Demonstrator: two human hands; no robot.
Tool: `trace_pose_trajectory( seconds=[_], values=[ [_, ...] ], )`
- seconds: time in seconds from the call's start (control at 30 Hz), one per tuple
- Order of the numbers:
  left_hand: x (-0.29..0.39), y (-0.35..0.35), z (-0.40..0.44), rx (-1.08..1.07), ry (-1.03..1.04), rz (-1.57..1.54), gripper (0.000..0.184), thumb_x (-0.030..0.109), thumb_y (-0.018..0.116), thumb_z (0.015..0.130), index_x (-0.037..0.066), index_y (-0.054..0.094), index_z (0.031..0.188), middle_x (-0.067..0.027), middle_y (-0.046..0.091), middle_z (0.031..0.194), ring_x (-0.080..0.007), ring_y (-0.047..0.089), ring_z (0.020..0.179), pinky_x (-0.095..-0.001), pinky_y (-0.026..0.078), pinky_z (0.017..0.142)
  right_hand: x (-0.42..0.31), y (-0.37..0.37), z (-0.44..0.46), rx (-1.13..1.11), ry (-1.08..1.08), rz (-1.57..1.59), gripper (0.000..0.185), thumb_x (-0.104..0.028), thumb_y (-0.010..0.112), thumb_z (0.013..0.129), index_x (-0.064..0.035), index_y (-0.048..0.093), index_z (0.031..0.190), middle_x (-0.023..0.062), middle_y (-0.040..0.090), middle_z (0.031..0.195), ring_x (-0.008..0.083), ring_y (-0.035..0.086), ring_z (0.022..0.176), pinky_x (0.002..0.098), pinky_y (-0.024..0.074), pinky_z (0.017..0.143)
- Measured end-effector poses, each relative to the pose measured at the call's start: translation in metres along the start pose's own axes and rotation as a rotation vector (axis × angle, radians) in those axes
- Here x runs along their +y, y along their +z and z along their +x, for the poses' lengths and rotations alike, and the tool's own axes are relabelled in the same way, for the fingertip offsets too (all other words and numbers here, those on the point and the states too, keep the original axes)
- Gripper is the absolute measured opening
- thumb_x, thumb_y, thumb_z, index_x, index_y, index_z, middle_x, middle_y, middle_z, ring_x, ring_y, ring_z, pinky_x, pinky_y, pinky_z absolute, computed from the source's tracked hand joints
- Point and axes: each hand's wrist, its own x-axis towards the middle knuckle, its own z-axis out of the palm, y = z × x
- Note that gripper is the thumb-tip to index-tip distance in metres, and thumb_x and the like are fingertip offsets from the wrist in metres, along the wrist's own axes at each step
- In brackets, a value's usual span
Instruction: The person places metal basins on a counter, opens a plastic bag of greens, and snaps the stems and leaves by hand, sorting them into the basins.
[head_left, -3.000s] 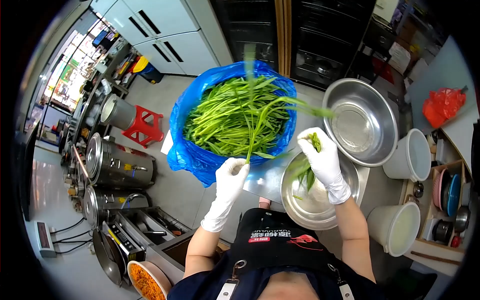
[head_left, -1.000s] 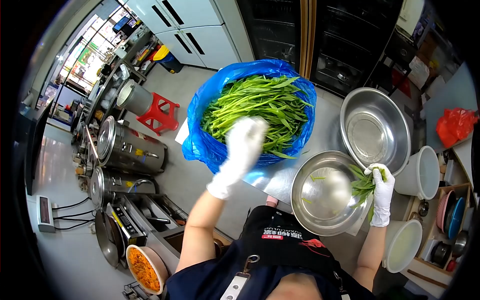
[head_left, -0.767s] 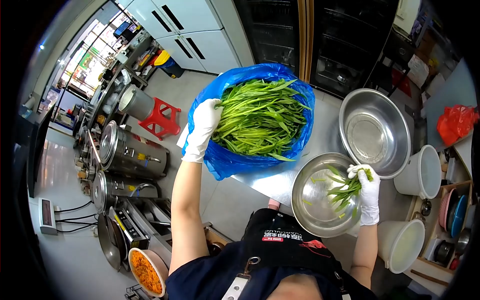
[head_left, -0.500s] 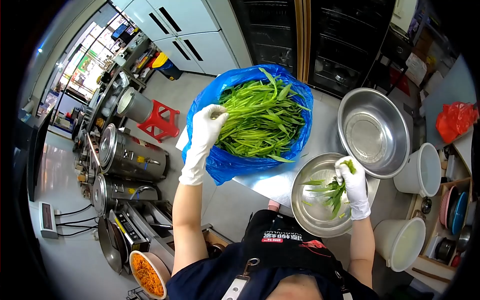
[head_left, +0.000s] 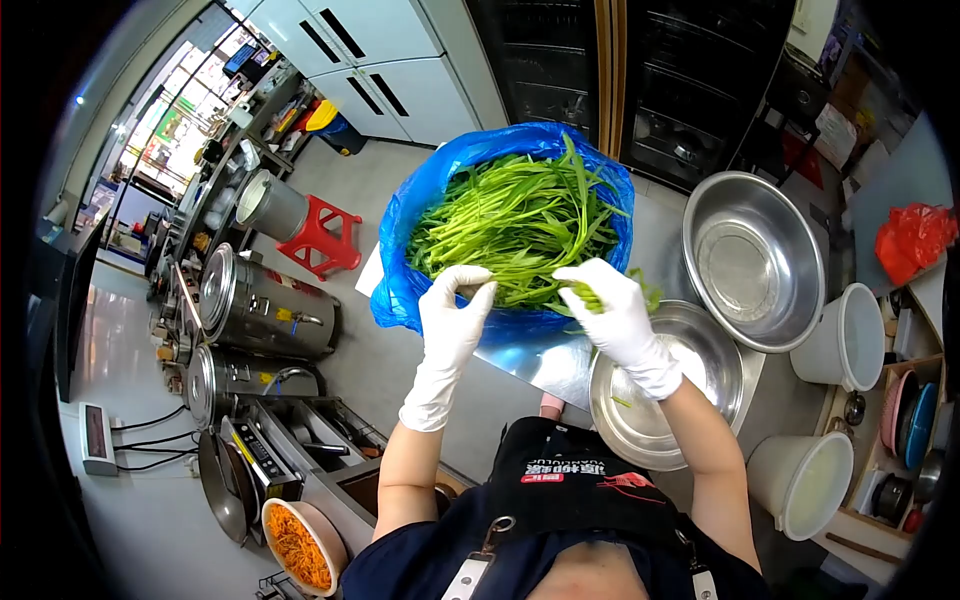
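Observation:
A blue plastic bag [head_left: 398, 290] lies open on the metal table, heaped with long-stemmed leafy greens [head_left: 510, 215] that look like water spinach. At its near edge is my left hand [head_left: 455, 320] in a white glove, thumb and forefinger curled together; whatever they pinch is too small to make out. My right hand [head_left: 618, 315], also gloved, grips a small bunch of the greens, mostly hidden by the fingers, with leaves showing past the knuckles. Below that hand stands a shallow steel basin [head_left: 665, 450] with a few bits of green in it.
A deeper steel basin [head_left: 755, 262] sits at the table's right end. Two white buckets [head_left: 835, 345] stand beyond it. On the left are a red stool [head_left: 320, 238], tall steel pots [head_left: 265, 300] and a bowl of shredded orange food [head_left: 300, 550].
My right hand has moved from over the shallow basin up and left to the bag's near edge, still holding greens. My left hand has come down and right, off the bag's left side.

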Motion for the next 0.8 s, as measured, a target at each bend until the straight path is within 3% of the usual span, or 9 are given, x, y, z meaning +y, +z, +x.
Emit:
trace_pose_trajectory(
  seconds=[0.1,0.23,0.43,0.5,0.63,0.67,0.7,0.77,0.8],
  values=[
    [0.008,0.006,-0.01,-0.024,0.118,0.115,0.012,-0.001,0.072,0.078,-0.001,0.064,0.088,-0.008,0.067,0.087,-0.0142,0.063,0.075,-0.0259,0.051,0.071,-0.004,0.015,0.013,-0.084,-0.101,-0.083,0.028,-0.012,0.068,0.081,-0.0122,0.065,0.108,0.0082,0.062,0.086,0.0278,0.064,0.072,0.0369,0.0525,0.06],
    [0.007,0.01,-0.012,-0.043,0.334,0.201,0.018,-0.007,0.071,0.073,0.001,0.063,0.086,-0.0106,0.066,0.085,-0.024,0.065,0.077,-0.0297,0.052,0.071,0.004,0.028,0.017,-0.276,-0.126,-0.183,0.031,-0.016,0.066,0.078,-0.0125,0.063,0.109,0.0067,0.059,0.091,0.0283,0.064,0.074,0.0376,0.0513,0.062],
    [0.001,0.009,-0.011,-0.146,0.599,0.38,0.023,-0.008,0.07,0.065,0.004,0.063,0.082,-0.0101,0.065,0.084,-0.0303,0.063,0.079,-0.0365,0.051,0.068,0.002,0.037,0.014,-0.388,-0.235,-0.47,0.024,-0.01,0.062,0.07,-0.0132,0.06,0.093,0.005,0.054,0.084,0.0229,0.062,0.079,0.036,0.0509,0.059],
    [-0.005,0.01,-0.015,-0.165,0.596,0.408,0.022,-0.008,0.069,0.062,0.005,0.061,0.078,-0.0097,0.065,0.083,-0.0309,0.062,0.079,-0.0377,0.05,0.067,0.005,0.043,0.008,-0.398,-0.268,-0.531,0.021,-0.011,0.062,0.07,-0.0137,0.059,0.091,0.0049,0.053,0.083,0.022,0.062,0.081,0.0357,0.0515,0.06],
    [-0.011,0.015,-0.015,-0.146,0.552,0.327,0.022,-0.009,0.068,0.06,0.006,0.059,0.074,-0.0085,0.064,0.079,-0.0292,0.062,0.074,-0.0365,0.049,0.065,0.016,0.054,-0.003,-0.242,0.077,-0.1,0.01,-0.016,0.064,0.076,-0.0095,0.06,0.083,0.0111,0.058,0.081,0.0286,0.063,0.074,0.0397,0.0506,0.063],
    [-0.016,0.014,-0.014,-0.147,0.542,0.317,0.023,-0.009,0.068,0.059,0.006,0.059,0.074,-0.0083,0.063,0.078,-0.0288,0.061,0.073,-0.0363,0.049,0.065,0.024,0.059,-0.005,-0.121,0.169,0.041,0.014,-0.017,0.065,0.078,-0.0078,0.062,0.089,0.0155,0.061,0.085,0.0325,0.063,0.076,0.04,0.0502,0.065],
    [-0.019,0.012,-0.013,-0.145,0.531,0.309,0.023,-0.009,0.068,0.059,0.006,0.059,0.074,-0.0081,0.063,0.077,-0.0284,0.061,0.072,-0.0362,0.049,0.065,0.041,0.061,-0.006,-0.064,0.23,0.164,0.014,-0.015,0.066,0.081,-0.0056,0.063,0.091,0.0115,0.064,0.083,0.0264,0.064,0.072,0.0356,0.0503,0.064],
    [-0.019,0.006,-0.011,-0.147,0.487,0.353,0.022,-0.008,0.067,0.062,0.006,0.06,0.077,-0.0079,0.06,0.075,-0.0276,0.059,0.071,-0.0358,0.048,0.064,0.04,0.035,0.004,-0.032,0.578,0.456,0.013,-0.015,0.066,0.086,-0.0036,0.064,0.092,0.0049,0.065,0.079,0.0148,0.06,0.066,0.0283,0.0481,0.062],
    [-0.021,0.003,-0.01,-0.14,0.471,0.402,0.022,-0.008,0.067,0.063,0.007,0.062,0.079,-0.0079,0.059,0.075,-0.0274,0.058,0.071,-0.0358,0.047,0.064,0.036,0.021,0.006,0.025,0.596,0.505,0.013,-0.016,0.064,0.089,-0.0045,0.065,0.094,0.0024,0.065,0.079,0.009,0.056,0.064,0.0235,0.0439,0.058]
  ],
)
